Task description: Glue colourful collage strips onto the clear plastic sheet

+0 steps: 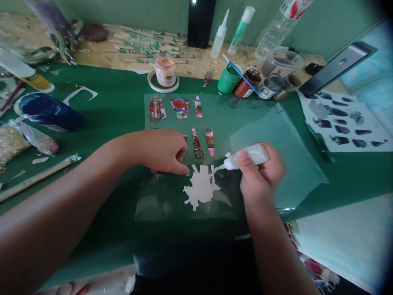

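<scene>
A white paper cutout [202, 186] with a ragged, tabbed outline lies on a clear plastic sheet [260, 119]. In my right hand [265, 174] is a small white squeeze bottle [247, 157], tilted so its narrow nozzle meets the cutout's upper right edge. My left hand [162, 151] rests on the sheet with fingers curled in; its thumb tip is beside the cutout's upper left tab, and I see nothing held. Colourful patterned pieces [180, 108] lie in two rows beyond the cutout, some partly covered by my left hand.
A peach paint jar [166, 71] stands inside a tape ring [150, 83]. At the back right are a green jar [229, 78], a red-brown jar [248, 84] and a brush [242, 76]. A blue jar [46, 110] lies left. A printed sheet [346, 123] is at right.
</scene>
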Tool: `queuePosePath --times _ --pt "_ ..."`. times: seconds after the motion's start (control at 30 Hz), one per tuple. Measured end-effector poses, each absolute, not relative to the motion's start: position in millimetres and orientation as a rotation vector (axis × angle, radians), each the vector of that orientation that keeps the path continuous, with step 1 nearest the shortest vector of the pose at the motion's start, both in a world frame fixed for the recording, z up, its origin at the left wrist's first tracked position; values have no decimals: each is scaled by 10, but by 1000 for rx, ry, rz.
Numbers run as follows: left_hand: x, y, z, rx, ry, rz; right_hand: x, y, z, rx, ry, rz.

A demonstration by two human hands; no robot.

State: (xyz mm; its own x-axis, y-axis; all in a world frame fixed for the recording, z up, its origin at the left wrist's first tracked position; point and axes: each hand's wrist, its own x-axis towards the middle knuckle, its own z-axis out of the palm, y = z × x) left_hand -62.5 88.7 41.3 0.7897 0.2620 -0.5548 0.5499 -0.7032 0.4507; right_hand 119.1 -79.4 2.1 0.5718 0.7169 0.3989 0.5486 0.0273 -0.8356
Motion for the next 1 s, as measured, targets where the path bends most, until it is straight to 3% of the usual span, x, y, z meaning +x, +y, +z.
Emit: queuePosePath --times 0.67,1.0 --pt "-595 885 463 2301 603 -687 1232 -702 -77 -1253 -874 271" --pt "-589 878 484 2279 623 -694 1214 -694 -17 -1276 -823 307"
